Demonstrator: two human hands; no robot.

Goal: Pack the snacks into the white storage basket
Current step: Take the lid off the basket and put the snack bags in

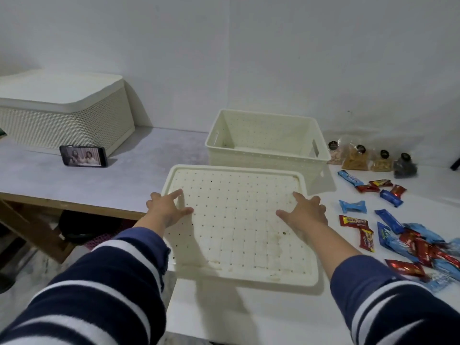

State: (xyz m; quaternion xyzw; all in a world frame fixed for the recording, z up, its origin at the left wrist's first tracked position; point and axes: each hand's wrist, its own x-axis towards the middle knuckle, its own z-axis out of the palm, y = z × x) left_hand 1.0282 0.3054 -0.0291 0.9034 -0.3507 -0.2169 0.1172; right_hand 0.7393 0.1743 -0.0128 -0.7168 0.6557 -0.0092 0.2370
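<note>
A person's left hand (pixel 167 206) and right hand (pixel 304 212) rest with fingers spread on either edge of a perforated lid (pixel 236 220) lying flat on the table (pixel 154 155). Just behind the lid stands the open white storage basket (pixel 267 143); right of the lid, wrapped snacks (pixel 408 235) lie scattered.

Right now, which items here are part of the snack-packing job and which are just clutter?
Job: open white basket; its lid, under both hands, left and right; wrapped snack bars; four small snack bags.

Lying about: lidded basket at far left; phone propped against it.
</note>
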